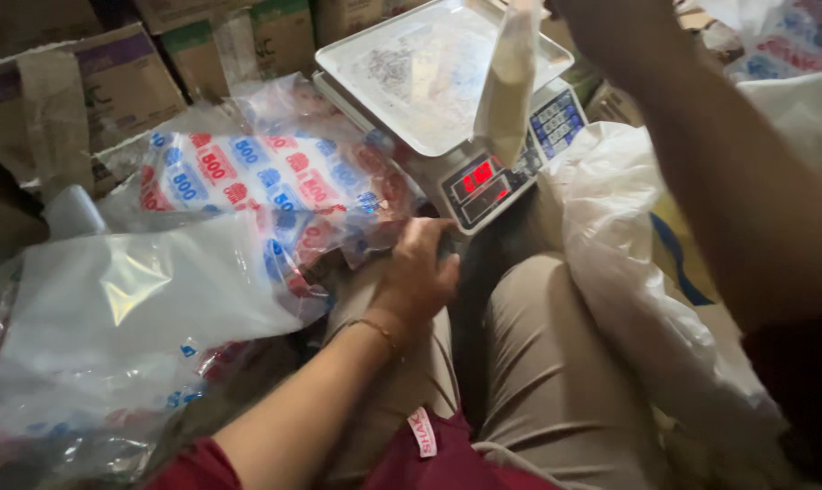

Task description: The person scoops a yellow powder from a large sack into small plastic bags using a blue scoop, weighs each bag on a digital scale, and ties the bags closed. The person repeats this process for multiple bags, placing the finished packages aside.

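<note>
Pouch hangs over the scale, right hand uppermost

The right hand (601, 27) pinches the top of a slim white pouch (506, 82), its long axis hanging upright above the scale tray (402, 82). The left hand (415, 272), lower and nearer the person, rests curled on the printed bag stack (265, 181) (grip unclear).

One weighing scale (483, 172), one metal tray (429, 73), two hands, several cardboard boxes (120, 82).
</note>
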